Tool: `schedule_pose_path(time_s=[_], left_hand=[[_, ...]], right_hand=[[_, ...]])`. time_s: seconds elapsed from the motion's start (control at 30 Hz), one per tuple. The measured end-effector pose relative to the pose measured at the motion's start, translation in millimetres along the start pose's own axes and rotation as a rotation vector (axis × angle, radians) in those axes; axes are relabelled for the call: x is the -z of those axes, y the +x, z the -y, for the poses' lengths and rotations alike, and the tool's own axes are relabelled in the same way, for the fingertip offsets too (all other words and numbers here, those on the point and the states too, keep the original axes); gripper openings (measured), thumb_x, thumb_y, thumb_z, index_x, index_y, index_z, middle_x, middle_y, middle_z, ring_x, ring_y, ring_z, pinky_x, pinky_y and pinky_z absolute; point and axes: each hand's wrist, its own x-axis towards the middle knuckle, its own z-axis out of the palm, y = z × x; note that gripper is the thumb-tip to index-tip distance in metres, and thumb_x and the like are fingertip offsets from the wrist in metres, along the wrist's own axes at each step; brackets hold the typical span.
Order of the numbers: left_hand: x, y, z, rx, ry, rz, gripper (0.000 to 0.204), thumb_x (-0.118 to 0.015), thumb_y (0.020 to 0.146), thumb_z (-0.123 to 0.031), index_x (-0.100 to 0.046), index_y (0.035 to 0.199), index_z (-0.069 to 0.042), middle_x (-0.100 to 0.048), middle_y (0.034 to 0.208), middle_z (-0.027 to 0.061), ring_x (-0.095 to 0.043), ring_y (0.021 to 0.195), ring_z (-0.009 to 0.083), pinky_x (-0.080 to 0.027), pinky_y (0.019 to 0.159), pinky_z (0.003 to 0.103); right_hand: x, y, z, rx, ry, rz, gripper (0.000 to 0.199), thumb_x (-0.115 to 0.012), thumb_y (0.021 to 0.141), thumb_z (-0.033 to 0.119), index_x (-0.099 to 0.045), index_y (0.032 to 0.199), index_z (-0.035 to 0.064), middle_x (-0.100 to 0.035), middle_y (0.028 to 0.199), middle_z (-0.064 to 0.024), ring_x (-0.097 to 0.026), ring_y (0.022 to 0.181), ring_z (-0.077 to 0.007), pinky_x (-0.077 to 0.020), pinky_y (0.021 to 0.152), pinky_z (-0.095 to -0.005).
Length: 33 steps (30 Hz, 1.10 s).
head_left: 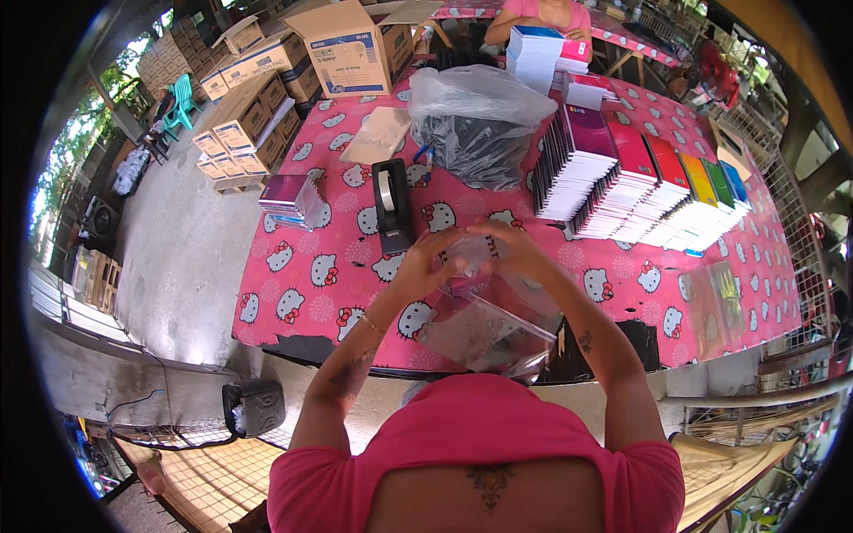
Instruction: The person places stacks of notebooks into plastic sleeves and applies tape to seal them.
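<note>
Close to the table's front edge, a clear plastic bag (498,333) spreads over the cloth under my hands. A small purple-pink piece (469,282) shows through the plastic between them; most of it is hidden. My left hand (433,259) has its fingers curled on the upper left of the bag. On the other side, my right hand (517,249) bends its fingers over the bag's upper right, and the two hands' fingertips nearly meet. Just beyond my left hand stands a black tape dispenser (391,209) with a roll of clear tape.
Rows of spiral notebooks (622,182) stand at the right. A grey plastic bag (480,115) sits beyond the dispenser, with scissors (425,160) alongside. Wrapped notebooks (291,200) lie left, clear sleeves (715,306) right. Cartons (346,58) stand behind; another person (542,13) is across the table.
</note>
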Motion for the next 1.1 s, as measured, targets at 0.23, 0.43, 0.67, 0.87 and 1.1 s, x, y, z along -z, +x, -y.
schedule_pose_path(time_s=[0.23, 0.43, 0.67, 0.87, 1.1], left_hand=[[4.1, -7.2, -18.2, -0.302, 0.463, 0.036, 0.057, -0.074, 0.084, -0.032, -0.059, 0.129, -0.002, -0.058, 0.127, 0.0151, -0.054, 0.119, 0.0341, -0.046, 0.100, 0.048], [-2.8, -1.3, -47.1, -0.255, 0.410, 0.054, 0.046, -0.077, 0.082, -0.024, -0.064, 0.121, -0.004, -0.056, 0.125, 0.0109, -0.055, 0.114, 0.0315, -0.050, 0.091, 0.046], [9.3, 2.9, -40.6, -0.164, 0.204, -0.133, 0.041, -0.077, 0.082, -0.024, -0.067, 0.116, -0.004, -0.056, 0.131, 0.0098, -0.057, 0.113, 0.0312, -0.049, 0.093, 0.048], [-1.1, -0.4, -27.5, -0.209, 0.547, -0.035, 0.030, -0.078, 0.079, -0.015, -0.071, 0.106, -0.006, -0.061, 0.122, 0.0067, -0.061, 0.104, 0.0268, -0.052, 0.087, 0.041], [2.9, 12.1, -9.5, -0.160, 0.230, 0.031, 0.032, -0.076, 0.076, -0.011, -0.071, 0.108, -0.009, -0.067, 0.088, 0.0056, -0.064, 0.080, 0.0266, -0.052, 0.073, 0.038]], right_hand=[[-1.4, -21.6, 16.2, 0.296, -0.616, 0.054, 0.084, -0.085, 0.067, 0.043, -0.056, 0.139, 0.0112, -0.054, 0.142, -0.0057, -0.042, 0.138, -0.0317, -0.0337, 0.115, -0.0463], [-5.5, -31.6, -0.5, 0.276, -0.610, -0.053, 0.067, -0.083, 0.072, 0.028, -0.060, 0.132, 0.0113, -0.057, 0.132, -0.0066, -0.048, 0.130, -0.0318, -0.0408, 0.107, -0.0446], [-9.0, -26.5, 38.6, 0.222, -0.556, -0.096, 0.048, -0.078, 0.076, 0.014, -0.066, 0.122, 0.0105, -0.058, 0.122, -0.0078, -0.053, 0.119, -0.0325, -0.0456, 0.099, -0.0439], [-10.0, -18.3, 22.7, 0.235, -0.522, -0.100, 0.035, -0.077, 0.075, 0.012, -0.069, 0.109, 0.0094, -0.061, 0.113, -0.0067, -0.057, 0.111, -0.0314, -0.0485, 0.094, -0.0426], [-13.4, -17.9, 23.2, 0.198, -0.437, -0.148, 0.028, -0.074, 0.077, 0.008, -0.068, 0.105, 0.0083, -0.063, 0.102, -0.0087, -0.061, 0.101, -0.0316, -0.0504, 0.084, -0.0447]])
